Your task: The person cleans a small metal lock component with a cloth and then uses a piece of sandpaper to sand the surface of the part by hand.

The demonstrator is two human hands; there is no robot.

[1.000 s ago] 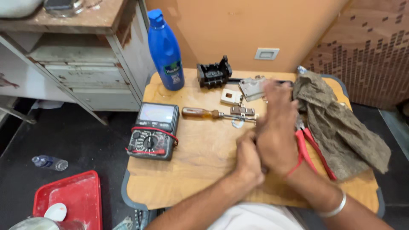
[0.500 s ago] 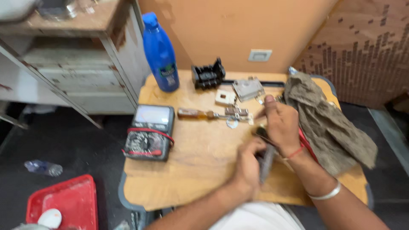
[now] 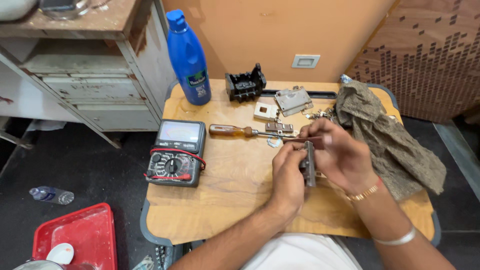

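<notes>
Both my hands meet over the middle of a small wooden table (image 3: 225,200). My left hand (image 3: 287,175) and my right hand (image 3: 340,155) together grip a narrow grey metal part (image 3: 309,165), held upright between them. My right hand's fingers also pinch a thin flat strip (image 3: 300,140) sticking out to the left. Just beyond the hands lies a wooden-handled screwdriver (image 3: 235,131), next to small metal pieces (image 3: 278,127).
A black analog multimeter (image 3: 176,152) with red leads lies at the left of the table. A blue bottle (image 3: 187,57), a black plastic block (image 3: 245,85) and a grey plate (image 3: 293,100) stand at the back. A brown rag (image 3: 390,135) covers the right side. A red tray (image 3: 75,240) sits on the floor.
My hands have come down from the back of the table toward me. They now hold the grey metal part between them, and the view has shifted closer.
</notes>
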